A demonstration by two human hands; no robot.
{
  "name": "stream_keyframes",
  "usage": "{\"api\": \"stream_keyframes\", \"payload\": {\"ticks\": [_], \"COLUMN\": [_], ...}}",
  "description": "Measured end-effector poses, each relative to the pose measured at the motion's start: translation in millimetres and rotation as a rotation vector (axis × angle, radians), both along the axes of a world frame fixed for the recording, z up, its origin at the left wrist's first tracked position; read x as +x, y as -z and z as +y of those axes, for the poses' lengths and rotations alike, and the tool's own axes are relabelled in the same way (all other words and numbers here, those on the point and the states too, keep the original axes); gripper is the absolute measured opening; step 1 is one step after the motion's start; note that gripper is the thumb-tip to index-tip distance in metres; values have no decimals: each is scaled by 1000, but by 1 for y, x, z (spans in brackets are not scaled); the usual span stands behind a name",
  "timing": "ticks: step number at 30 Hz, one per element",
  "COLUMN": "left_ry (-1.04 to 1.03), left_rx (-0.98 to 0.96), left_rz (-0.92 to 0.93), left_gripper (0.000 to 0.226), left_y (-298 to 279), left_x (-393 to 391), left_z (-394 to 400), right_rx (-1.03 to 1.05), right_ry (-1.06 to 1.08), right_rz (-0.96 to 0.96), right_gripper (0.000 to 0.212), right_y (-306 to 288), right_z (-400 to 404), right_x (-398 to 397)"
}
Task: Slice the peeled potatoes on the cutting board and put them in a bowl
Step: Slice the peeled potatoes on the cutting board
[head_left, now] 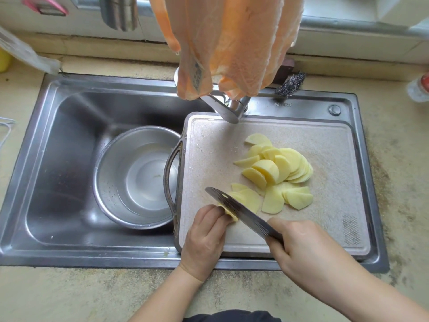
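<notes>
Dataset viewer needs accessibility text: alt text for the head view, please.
A person's right hand holds a knife against the last potato piece, steadied by the left hand, on a cutting board laid over a steel sink. Potato slices are piled on the board; a metal bowl with water sits in the basin.

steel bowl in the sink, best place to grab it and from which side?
Grab the steel bowl by its left rim, coming from above on the open sink side. Its right edge tucks under the cutting board handle, and it holds water, so lift it level.
</notes>
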State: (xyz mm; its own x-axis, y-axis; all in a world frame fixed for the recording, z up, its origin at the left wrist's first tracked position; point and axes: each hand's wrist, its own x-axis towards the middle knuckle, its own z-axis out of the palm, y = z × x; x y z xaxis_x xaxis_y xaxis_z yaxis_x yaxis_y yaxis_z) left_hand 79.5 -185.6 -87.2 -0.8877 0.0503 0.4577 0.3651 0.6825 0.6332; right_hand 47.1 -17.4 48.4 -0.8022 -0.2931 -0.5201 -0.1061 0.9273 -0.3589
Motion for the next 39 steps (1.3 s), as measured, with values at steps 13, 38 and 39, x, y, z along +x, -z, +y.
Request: {"api": "stream_keyframes", "payload": {"ticks": [13,38,39], "left_ry": [2,4,-4], "left_rx": [30,130,125], "left_rz": [0,-109,-119], "left_gripper": [7,11,12], "left_y": [-3,-6,-6], "left_x": [-1,0,0], "left_z": [2,-2,-2], "right_rx": [63,-351,-349], "right_ry": [-35,273,293], "right_rz": [-22,23,16], "right_gripper": [17,24,27], "right_y": [3,48,47], "right_z": [-7,-18,-13], "right_x": [-4,-20,-17]}}
